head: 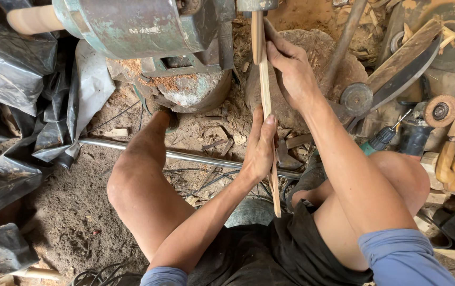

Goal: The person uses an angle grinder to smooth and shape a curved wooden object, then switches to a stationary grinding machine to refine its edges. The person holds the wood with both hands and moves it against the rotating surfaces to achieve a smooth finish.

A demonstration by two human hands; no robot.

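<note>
On the sawdust floor: a person sits low with bare knees spread, looking down at both hands.
Stick: a thin pale wooden stick (266, 100) stands nearly upright between the knees, its top end under a machine part at the upper edge of view, its lower end near the black shorts.
Left hand: the left hand (260, 149) wraps the stick's middle, grip closed around it, thumb up along the wood.
Right hand: the right hand (291, 71) holds the stick higher up, fingers closed on it just below the machine part.
Machine: a worn green metal machine (143, 32) sits at the upper left, sawdust piled on its base.
Pipe: a metal pipe (185, 157) lies across the floor under the legs.
Sheeting: black plastic sheeting (16, 122) covers the floor's left side.
Tools: a curved blade (405, 77) and a wire wheel (440, 110) lie at the right.
</note>
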